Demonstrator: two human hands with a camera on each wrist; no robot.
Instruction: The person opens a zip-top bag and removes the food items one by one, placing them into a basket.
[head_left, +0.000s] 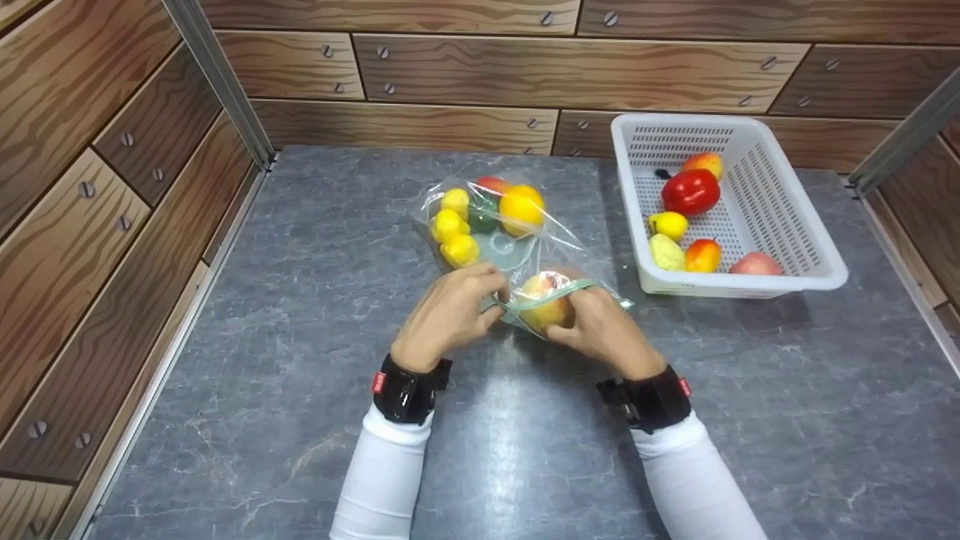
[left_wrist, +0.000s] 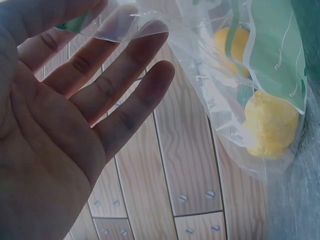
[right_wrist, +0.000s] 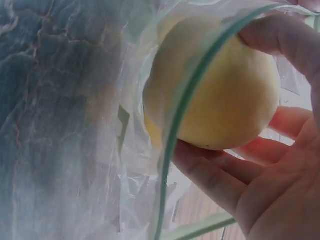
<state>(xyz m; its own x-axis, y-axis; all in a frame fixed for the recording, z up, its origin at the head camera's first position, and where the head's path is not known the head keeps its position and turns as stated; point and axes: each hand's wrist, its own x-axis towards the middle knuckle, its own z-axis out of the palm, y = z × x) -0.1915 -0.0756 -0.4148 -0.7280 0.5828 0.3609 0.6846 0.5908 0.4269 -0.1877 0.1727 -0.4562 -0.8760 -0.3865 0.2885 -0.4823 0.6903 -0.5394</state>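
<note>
A clear zip bag with a green-edged mouth lies on the grey table, its mouth toward me. Inside it are several yellow lemon-like fruits, an orange, and a red and a dark green piece partly hidden behind the film. My right hand grips a round yellow-red peach-like fruit just within the mouth, fingers and thumb around it. At the left side of the mouth, my left hand pinches the green edge between thumb and fingers; its other fingers stay extended.
A white perforated basket stands at the back right. It holds a red bell pepper, a small yellow fruit, a pink fruit and other pieces. Wood-patterned panels border the table behind and at both sides.
</note>
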